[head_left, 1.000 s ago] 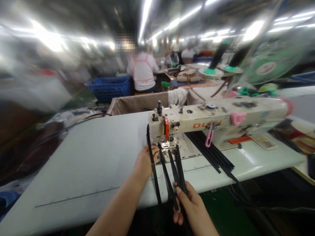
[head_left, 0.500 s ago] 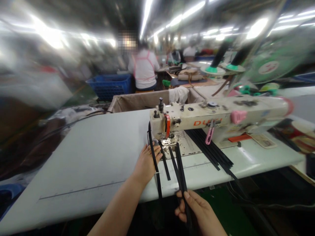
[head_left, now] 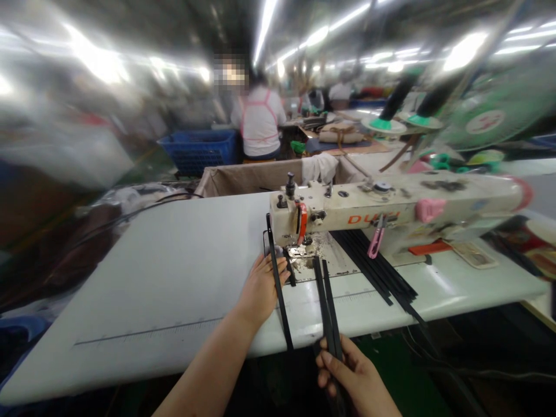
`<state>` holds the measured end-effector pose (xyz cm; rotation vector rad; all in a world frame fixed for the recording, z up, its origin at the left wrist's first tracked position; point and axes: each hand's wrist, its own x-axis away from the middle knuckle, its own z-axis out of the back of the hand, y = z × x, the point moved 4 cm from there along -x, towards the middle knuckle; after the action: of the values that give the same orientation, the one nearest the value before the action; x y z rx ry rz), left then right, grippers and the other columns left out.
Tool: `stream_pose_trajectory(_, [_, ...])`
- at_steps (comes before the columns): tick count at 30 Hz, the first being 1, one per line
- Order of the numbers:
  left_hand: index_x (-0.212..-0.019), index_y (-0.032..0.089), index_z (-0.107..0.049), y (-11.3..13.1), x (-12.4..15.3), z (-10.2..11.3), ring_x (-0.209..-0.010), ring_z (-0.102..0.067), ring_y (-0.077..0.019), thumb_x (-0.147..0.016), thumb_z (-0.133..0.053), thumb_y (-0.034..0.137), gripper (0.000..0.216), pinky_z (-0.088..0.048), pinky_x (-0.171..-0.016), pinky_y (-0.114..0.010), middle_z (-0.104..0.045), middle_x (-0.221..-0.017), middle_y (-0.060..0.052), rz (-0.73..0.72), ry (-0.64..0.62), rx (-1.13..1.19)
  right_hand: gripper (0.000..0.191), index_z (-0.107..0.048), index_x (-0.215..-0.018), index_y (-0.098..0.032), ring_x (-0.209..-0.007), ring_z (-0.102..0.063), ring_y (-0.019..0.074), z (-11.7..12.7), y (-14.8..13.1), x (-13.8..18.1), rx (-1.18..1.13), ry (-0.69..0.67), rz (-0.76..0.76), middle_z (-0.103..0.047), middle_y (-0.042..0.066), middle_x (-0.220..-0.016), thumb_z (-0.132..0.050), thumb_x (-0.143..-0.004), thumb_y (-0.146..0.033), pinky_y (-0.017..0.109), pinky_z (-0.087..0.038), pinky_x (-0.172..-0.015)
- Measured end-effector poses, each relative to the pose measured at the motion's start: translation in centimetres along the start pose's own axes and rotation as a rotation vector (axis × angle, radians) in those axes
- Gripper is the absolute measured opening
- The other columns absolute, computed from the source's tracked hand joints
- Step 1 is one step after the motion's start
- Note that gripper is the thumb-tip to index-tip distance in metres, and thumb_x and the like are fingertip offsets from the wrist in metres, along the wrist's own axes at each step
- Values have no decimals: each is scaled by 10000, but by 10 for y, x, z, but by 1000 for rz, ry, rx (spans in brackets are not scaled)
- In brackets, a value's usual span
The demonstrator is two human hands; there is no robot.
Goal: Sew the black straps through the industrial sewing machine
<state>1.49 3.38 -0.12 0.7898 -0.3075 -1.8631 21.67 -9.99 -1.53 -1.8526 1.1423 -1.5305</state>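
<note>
Sewing machine on table right of centre, strip bundle under its arm, left hand flat just left of its head, right hand at the near edge gripping two strips, bin behind the table, fan far right.

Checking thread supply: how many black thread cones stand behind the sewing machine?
2. One thread cone stands above the sewing machine at upper right; the second cone is just right of it. More may be hidden in the blurred background.
</note>
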Motion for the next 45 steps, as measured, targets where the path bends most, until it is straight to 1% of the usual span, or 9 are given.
stream_pose_trajectory(4, [-1236, 248, -708, -1, 0, -1, -1375, -554, -284, -1025, -538, 273, 272, -364, -1223, -595, -702, -1325, -80, 2, 5, -1, 573, -713, -976, -156, -526, -624, 147, 2, -1, 3, 19, 6, 37, -710, 38, -671, -760, -760, -685, 220, -397, -434])
stream_pose_trajectory(6, [-1231, 240, -710, -2, 0, -2, -1371, -556, -285, -1021, -546, 270, 267, -369, -1221, -594, -705, -1320, -74, 7, 13, -12, 603, -706, -999, -156, -519, -626, 148, 3, -2, 3, 17, 25, 42, -708, 34, -655, -732, -771, -714, 224, -403, -440])
stream_pose_trajectory(16, [-1286, 229, -672, 2, 1, -2, -1404, -516, -295, -1006, -575, 287, 302, -376, -1221, -566, -675, -1369, -71, -20, 16, -93, 703, -638, -811, -194, -536, -693, 184, 8, 9, -11, 49, 62, -41, -703, 10, -627, -865, -484, -774, 239, -489, -438])
stream_pose_trajectory(19, [-1299, 229, -658, 3, -1, -2, -1414, -505, -291, -1011, -565, 294, 310, -371, -1228, -547, -665, -1381, -76, -29, 10, -101, 759, -628, -917, -199, -448, -646, 171, 8, 17, -12, 72, 36, -16, -670, -15, -577, -849, -495, -790, 234, -451, -370])
stream_pose_trajectory(26, [-1326, 227, -645, 0, -1, -4, -1418, -501, -291, -1022, -541, 301, 330, -348, -1238, -556, -650, -1403, -85, -6, -3, -92, 828, -518, -1305, -204, -455, -642, 167, -3, 15, -6, 74, 51, 114, -684, -23, -631, -808, -699, -689, 233, -438, -366])
stream_pose_trajectory(32, [-1252, 214, -668, -12, -3, -8, -1368, -551, -282, -1000, -517, 211, 293, -404, -1206, -546, -686, -1333, -92, -26, 56, -4, 891, -491, -1317, -193, -444, -642, 171, -11, 12, -12, 92, -46, 41, -684, -28, -622, -812, -667, -710, 247, -457, -369])
stream_pose_trajectory(35, [-1137, 207, -691, -26, -15, -7, -1315, -587, -277, -948, -534, 156, 252, -450, -1171, -532, -706, -1266, -93, 13, 88, 62, 805, -464, -1328, -195, -484, -663, 168, -17, 4, -11, 107, -86, 55, -697, -23, -657, -793, -747, -645, 248, -487, -411])
stream_pose_trajectory(39, [-1036, 212, -726, -42, -48, -4, -1282, -604, -307, -874, -590, 120, 231, -457, -1161, -536, -723, -1215, -97, 87, 67, 137, 831, -432, -1312, -186, -451, -640, 160, -25, -2, -12, 110, -81, 60, -676, -44, -623, -796, -732, -656, 241, -473, -392])
stream_pose_trajectory(45, [-1182, 251, -716, -54, -97, -6, -1264, -621, -318, -829, -702, 170, 363, -512, -1103, -506, -727, -1254, -77, 134, 78, 268, 771, -477, -1183, -196, -438, -648, 157, -34, -5, -17, 87, -50, 61, -672, -49, -609, -806, -687, -686, 235, -480, -383])
